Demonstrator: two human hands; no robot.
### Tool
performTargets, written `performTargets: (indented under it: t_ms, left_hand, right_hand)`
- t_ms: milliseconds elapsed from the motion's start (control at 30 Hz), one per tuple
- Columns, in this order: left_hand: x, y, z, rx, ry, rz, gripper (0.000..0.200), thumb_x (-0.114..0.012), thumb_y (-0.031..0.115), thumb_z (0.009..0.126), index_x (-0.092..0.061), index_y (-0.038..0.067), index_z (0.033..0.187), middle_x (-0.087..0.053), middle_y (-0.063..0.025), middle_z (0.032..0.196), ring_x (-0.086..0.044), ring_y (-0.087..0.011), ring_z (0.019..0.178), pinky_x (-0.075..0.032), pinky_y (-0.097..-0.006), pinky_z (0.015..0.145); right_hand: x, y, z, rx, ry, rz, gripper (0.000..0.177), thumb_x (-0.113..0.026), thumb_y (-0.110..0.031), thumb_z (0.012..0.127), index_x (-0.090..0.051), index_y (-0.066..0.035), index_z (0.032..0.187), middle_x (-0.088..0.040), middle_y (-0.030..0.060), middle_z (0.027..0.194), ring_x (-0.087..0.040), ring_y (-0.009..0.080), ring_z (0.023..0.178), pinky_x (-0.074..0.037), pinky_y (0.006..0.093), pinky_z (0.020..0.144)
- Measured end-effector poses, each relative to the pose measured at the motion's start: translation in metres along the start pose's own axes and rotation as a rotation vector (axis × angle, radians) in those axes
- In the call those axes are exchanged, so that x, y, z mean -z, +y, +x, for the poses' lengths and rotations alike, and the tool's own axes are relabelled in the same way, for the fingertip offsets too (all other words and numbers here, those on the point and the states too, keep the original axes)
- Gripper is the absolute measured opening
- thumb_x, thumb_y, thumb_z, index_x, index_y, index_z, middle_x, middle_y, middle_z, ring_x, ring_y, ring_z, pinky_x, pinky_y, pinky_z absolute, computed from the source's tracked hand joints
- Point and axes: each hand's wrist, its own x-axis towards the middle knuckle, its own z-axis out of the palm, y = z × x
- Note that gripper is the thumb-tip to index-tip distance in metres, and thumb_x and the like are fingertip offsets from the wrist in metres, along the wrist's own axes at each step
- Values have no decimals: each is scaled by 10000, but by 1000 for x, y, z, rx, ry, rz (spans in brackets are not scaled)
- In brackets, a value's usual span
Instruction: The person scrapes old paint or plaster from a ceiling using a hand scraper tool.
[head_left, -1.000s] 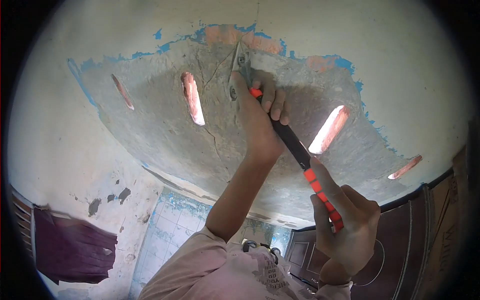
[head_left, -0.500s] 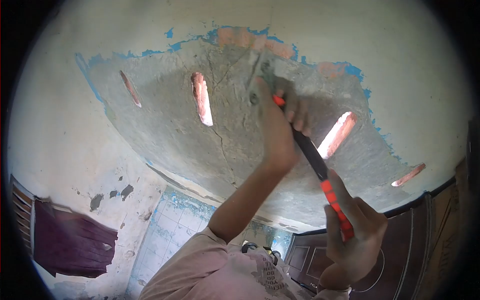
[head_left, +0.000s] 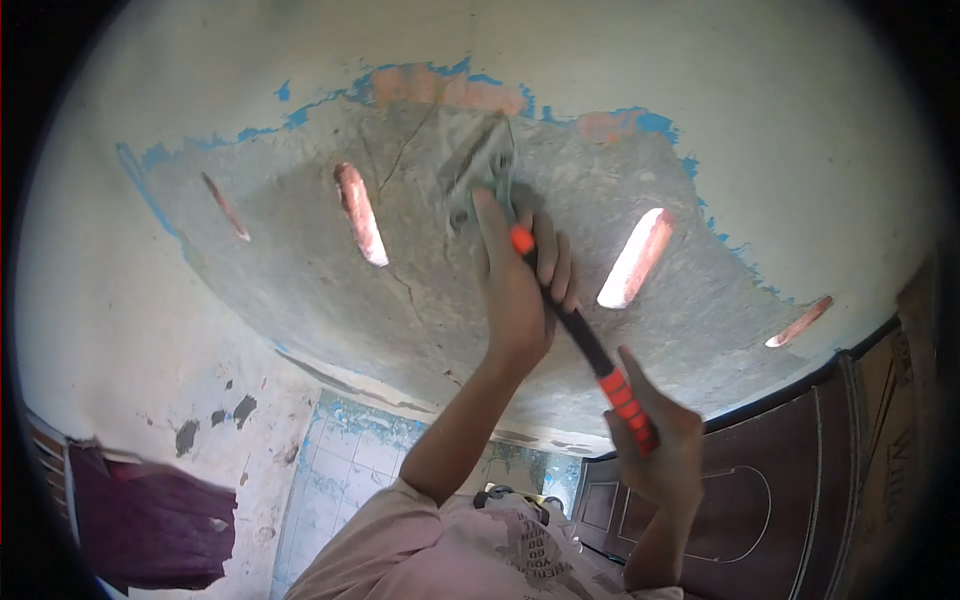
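A long scraping tool with a black shaft slants from upper left to lower right in front of the wall. Its blurred grey-green head lies against the bare grey plaster. My left hand is closed round the shaft just below the head, beside an orange-red knob. Lower right, my right hand grips the orange-red ribbed handle, its index finger pointing up along it. A jagged blue paint edge and salmon patches run above the tool head.
Bright slots and narrower reddish ones cut through the plaster. A purple cloth hangs at lower left. Pale tiles are below, and a dark brown panelled door stands at lower right.
Both hands and the tool have moved left in view, the left hand and tool head also slightly down. The wall's slots have shifted left too, as the view has turned.
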Motion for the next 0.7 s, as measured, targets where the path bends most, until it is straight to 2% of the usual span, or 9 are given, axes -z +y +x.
performTargets:
  t_ms: [133,200,233,367,600,667,700]
  left_hand:
    - [20,-31,-37,140,28,25,504,-393,595,1047,-402,158,796,-279,55,574,-226,-60,420,-234,-223,346]
    - [35,-50,-51,182,32,94,513,-389,590,1051,-398,156,779,-269,56,574,-217,-56,422,-219,-221,352]
    - [43,-60,-57,204,17,112,508,-386,586,1053,-408,151,792,-276,56,581,-222,-54,425,-216,-222,355]
    - [58,-90,-69,262,-14,149,487,-365,563,1068,-451,134,854,-314,52,611,-245,-50,430,-222,-228,363]
    - [38,-111,-76,265,-149,125,457,-309,522,1090,-479,117,963,-361,29,640,-298,-57,427,-266,-234,362]
    - [28,-117,-77,278,-117,107,431,-304,487,1099,-458,109,960,-374,32,610,-323,-56,412,-273,-232,362]
    - [25,-119,-77,283,-100,101,419,-302,470,1104,-448,105,958,-381,33,594,-335,-55,405,-276,-230,362]
  right_hand:
    - [-43,41,-45,-199,-124,105,604,-746,-181,869,-546,-102,1434,-709,201,910,-713,377,771,-558,411,688]
    - [-57,54,-65,-274,-192,91,520,-730,-208,892,-585,-90,1377,-709,207,915,-711,377,795,-554,410,688]
    - [-63,58,-74,-316,-202,94,421,-710,-217,913,-619,-72,1298,-707,202,898,-705,386,801,-548,416,687]
    - [-76,75,-102,-320,-98,160,285,-709,-175,916,-633,-31,1149,-603,165,659,-607,338,561,-439,399,532]
    - [-74,81,-107,-411,15,209,302,-702,-131,906,-639,-17,1179,-589,130,653,-565,210,538,-449,349,538]
    - [-69,83,-104,-409,67,216,310,-699,-119,902,-642,-12,1187,-588,118,661,-550,177,545,-450,336,547]
    - [-67,87,-103,-382,78,214,348,-705,-122,902,-628,-7,1222,-619,132,705,-584,198,579,-471,342,572]
